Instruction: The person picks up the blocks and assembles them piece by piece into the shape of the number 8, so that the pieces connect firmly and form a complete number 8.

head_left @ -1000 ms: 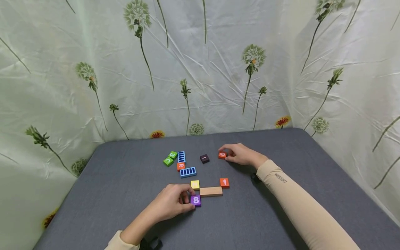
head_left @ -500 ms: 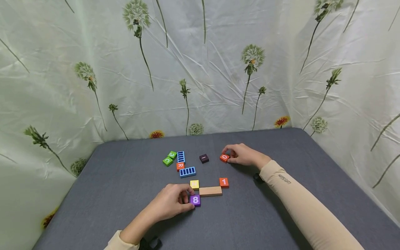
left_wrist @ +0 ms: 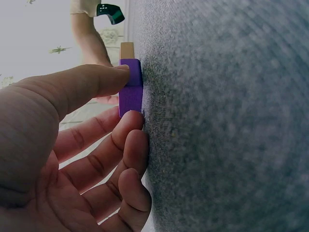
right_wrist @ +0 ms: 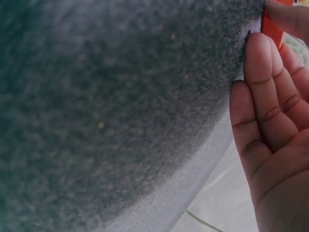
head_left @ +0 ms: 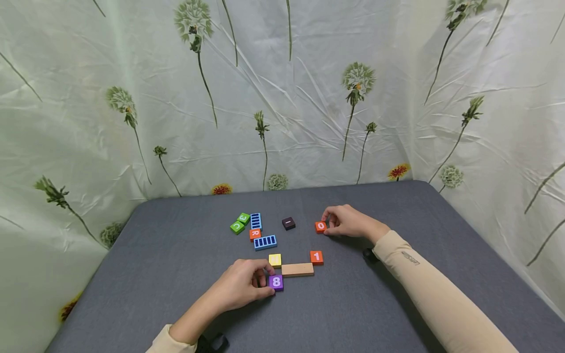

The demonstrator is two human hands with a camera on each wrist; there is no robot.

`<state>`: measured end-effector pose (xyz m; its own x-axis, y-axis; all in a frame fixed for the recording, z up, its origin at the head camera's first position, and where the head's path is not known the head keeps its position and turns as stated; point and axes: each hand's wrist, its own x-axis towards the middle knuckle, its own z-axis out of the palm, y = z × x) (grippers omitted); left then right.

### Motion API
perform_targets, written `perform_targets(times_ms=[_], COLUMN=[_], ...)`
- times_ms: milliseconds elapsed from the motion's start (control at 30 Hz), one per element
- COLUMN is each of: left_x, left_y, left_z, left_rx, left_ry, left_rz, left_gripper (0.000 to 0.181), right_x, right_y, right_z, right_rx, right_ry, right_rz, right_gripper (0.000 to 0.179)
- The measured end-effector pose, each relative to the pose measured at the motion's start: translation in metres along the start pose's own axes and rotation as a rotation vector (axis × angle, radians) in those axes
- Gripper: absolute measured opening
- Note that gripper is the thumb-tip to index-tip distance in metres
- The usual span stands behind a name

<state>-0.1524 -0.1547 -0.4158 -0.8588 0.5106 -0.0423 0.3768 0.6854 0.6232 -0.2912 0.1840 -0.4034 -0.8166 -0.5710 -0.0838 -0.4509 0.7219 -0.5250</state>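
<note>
In the head view my left hand point(head_left: 242, 283) pinches a purple number block point(head_left: 276, 282) marked 8, lying on the table. The left wrist view shows the thumb on one side of this purple block point(left_wrist: 130, 92) and the fingertips near its other side. A yellow block point(head_left: 275, 260) and a plain wooden plank point(head_left: 297, 269) lie right by it, with an orange block point(head_left: 316, 258) marked 1 at the plank's far right corner. Farther back, my right hand point(head_left: 350, 221) pinches an orange block point(head_left: 320, 227) marked 0. Only an edge of that orange block point(right_wrist: 273, 29) shows in the right wrist view.
A dark block point(head_left: 289, 223) with a dash lies left of the right hand. Two green blocks point(head_left: 237, 227), an orange R block point(head_left: 255, 234) and two blue slotted blocks point(head_left: 265, 242) cluster to the left. All sit on a grey cloth-covered table point(head_left: 185, 235) before a flowered curtain point(head_left: 304, 122).
My right hand has slid the orange 0 block a little to the right and nearer, turning it on the table. My left hand has stayed on the purple 8 block.
</note>
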Motion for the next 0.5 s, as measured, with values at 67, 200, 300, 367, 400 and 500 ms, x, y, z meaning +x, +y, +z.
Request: perform_targets(times_ms=[67,200,300,367,400,500], left_x=[0.000,0.000,0.000,0.000,0.000,0.000], left_y=[0.000,0.000,-0.001,-0.001,-0.001,0.000], left_z=[0.000,0.000,0.001,0.001,0.001,0.001], left_rx=[-0.001,-0.008,-0.010,-0.009,-0.009,-0.006], left_ry=[0.000,-0.002,-0.002,-0.001,0.000,0.002], left_rz=[0.002,0.006,0.007,0.007,0.007,0.009], left_gripper=[0.026,0.025,0.025,0.025,0.025,0.025], right_x=[-0.003,-0.009,-0.014,-0.018,-0.020,-0.027], right_y=[0.001,0.003,0.003,0.002,0.001,-0.002], right_z=[0.000,0.001,0.001,0.001,0.000,0.000], right_rx=[0.011,0.013,0.016,0.018,0.020,0.028], right_ry=[0.001,0.005,0.013,0.021,0.025,0.030], right_rz=[0.000,-0.015,-0.035,-0.048,-0.052,-0.065], right_gripper=[0.026,0.025,0.024,0.024,0.024,0.023])
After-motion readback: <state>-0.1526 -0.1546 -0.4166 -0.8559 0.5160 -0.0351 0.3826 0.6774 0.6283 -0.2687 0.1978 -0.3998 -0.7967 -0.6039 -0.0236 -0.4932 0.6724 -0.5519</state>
